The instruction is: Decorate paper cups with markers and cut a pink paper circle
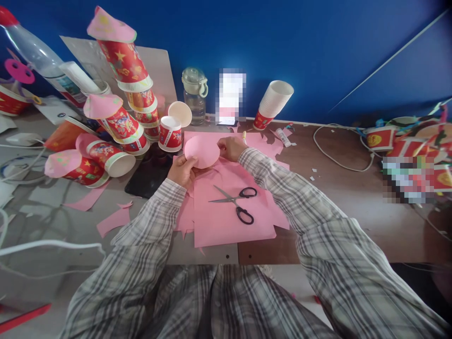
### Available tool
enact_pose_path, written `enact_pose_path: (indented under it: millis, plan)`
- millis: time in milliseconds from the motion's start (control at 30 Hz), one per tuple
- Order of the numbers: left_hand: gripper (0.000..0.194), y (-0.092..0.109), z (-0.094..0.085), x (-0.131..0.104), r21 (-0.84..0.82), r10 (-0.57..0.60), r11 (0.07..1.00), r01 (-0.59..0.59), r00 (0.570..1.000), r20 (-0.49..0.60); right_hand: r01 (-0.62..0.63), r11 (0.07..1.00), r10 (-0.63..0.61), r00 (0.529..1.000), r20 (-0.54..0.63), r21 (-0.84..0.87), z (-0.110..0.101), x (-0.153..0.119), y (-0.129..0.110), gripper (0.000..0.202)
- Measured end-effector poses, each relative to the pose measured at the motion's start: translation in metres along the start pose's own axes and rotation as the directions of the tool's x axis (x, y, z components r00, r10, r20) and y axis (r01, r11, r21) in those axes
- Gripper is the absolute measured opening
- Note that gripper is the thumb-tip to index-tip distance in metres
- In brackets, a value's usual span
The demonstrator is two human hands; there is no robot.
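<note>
My left hand pinches the lower left edge of a pink paper circle, thumb on top. My right hand is closed at the circle's right edge, its fingertips partly hidden. Just above that hand shows the yellow and white end of a small stick; I cannot tell whether it is held. Below the hands, black-handled scissors lie with blades apart on a pink paper sheet. More cut pink paper lies underneath and behind.
At the left stand stacked red paper cups with pink paper cones, near a black phone. Behind are a lidded bottle, a blurred lit screen and a tall cup stack. Cables and decorated cups lie right.
</note>
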State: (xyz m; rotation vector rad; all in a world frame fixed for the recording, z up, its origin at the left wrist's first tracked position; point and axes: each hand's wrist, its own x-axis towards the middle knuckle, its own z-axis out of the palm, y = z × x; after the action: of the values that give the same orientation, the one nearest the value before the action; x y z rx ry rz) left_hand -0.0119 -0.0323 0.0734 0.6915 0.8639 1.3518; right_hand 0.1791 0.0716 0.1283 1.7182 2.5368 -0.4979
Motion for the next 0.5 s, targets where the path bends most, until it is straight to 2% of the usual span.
enact_pose_path:
  millis: [300, 500]
  plan:
    - [0.026, 0.000, -0.001, 0.000, -0.010, 0.003, 1.000, -0.003, 1.000, 0.000, 0.054, 0.996, -0.051, 0.997, 0.057, -0.065, 0.001, -0.003, 0.011, 0.033]
    - [0.033, -0.005, -0.014, 0.015, -0.028, -0.044, 0.999, 0.044, 0.999, -0.005, 0.014, 0.997, -0.014, 1.000, 0.000, -0.073, -0.011, -0.014, 0.022, 0.038]
